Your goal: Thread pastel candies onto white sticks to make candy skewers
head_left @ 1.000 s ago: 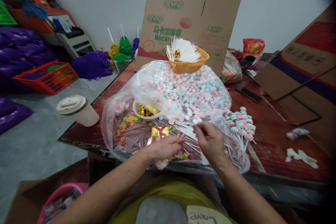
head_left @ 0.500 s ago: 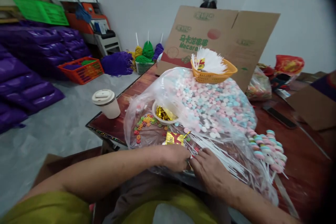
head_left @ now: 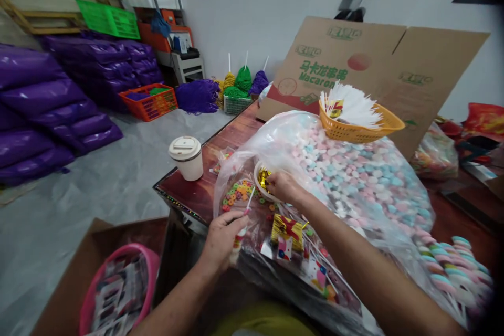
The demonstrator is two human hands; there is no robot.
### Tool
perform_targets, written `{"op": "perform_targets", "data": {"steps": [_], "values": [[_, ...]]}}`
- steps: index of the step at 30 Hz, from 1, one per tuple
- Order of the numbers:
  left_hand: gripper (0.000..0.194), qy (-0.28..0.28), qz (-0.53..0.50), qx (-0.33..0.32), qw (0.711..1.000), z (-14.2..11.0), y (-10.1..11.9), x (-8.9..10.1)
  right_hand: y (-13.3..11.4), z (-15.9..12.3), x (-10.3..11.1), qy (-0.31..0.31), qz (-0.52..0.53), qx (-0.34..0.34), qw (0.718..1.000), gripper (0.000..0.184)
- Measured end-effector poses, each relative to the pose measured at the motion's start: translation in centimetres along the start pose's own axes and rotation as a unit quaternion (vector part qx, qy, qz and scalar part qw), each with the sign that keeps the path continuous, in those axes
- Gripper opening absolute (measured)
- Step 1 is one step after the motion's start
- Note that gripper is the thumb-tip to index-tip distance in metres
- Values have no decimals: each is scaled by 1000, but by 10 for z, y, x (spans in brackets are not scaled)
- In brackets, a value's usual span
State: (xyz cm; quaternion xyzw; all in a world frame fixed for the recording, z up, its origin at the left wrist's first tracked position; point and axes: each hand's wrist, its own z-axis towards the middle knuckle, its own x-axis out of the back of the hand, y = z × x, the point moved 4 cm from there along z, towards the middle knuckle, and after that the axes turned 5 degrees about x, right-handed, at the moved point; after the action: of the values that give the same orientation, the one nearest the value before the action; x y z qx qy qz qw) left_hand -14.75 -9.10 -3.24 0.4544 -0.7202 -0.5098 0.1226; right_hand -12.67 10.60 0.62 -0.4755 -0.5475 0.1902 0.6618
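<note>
My left hand (head_left: 225, 236) is closed round a candy skewer; its white stick (head_left: 251, 198) points up, and a small colourful wrapped end hangs below the fingers. My right hand (head_left: 284, 187) reaches into a white bowl (head_left: 258, 174), fingers pinched at the gold twist ties (head_left: 263, 178) there. Coloured ring candies (head_left: 236, 194) lie left of the bowl. Nearer me are a bundle of gold ties (head_left: 287, 231) and printed wrappers (head_left: 321, 273), partly behind my right forearm.
A clear plastic bag holds many pastel marshmallows (head_left: 354, 178). Behind stands an orange basket (head_left: 354, 128) of white sticks, backed by a cardboard panel (head_left: 378, 63). Finished marshmallow skewers (head_left: 452, 268) lie right. A lidded cup (head_left: 187, 160) stands left; below is a pink tub (head_left: 151, 268).
My hands have moved apart. My left hand has come left with the candy skewer, and my right has reached forward into the bowl. The view has shifted, showing the pink tub.
</note>
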Motion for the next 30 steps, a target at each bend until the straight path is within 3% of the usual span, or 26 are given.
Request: {"op": "perform_targets", "data": {"steps": [2,5,7,10,13,16,20,25,27,30], "values": [[21,16,-69,49,996,4,2,1,7,21,-7,3,-14,1,1000,31],[22,0,-112,62,992,7,8,-2,3,20,-3,19,-6,12,1000,25],[22,-12,-125,62,990,7,11,-6,-6,-2,9,34,11,19,999,20],[20,-29,-131,58,989,4,12,-18,-18,-57,22,38,55,18,998,23],[19,-60,-124,76,988,-3,7,-43,-20,-117,15,41,127,21,991,29],[16,-103,-86,87,987,-16,-2,-75,-17,-159,0,67,137,58,987,35],[11,-175,37,29,984,-34,-9,-105,-10,-182,1,158,33,78,984,46],[17,-251,153,-18,956,-48,-19,-118,3,-199,16,165,-35,29,985,59],[21,-263,139,-3,955,-51,-26,-120,8,-204,17,170,-57,25,984,62],[28,-226,52,27,972,-51,-34,-119,12,-211,11,228,-58,47,971,64]]}}
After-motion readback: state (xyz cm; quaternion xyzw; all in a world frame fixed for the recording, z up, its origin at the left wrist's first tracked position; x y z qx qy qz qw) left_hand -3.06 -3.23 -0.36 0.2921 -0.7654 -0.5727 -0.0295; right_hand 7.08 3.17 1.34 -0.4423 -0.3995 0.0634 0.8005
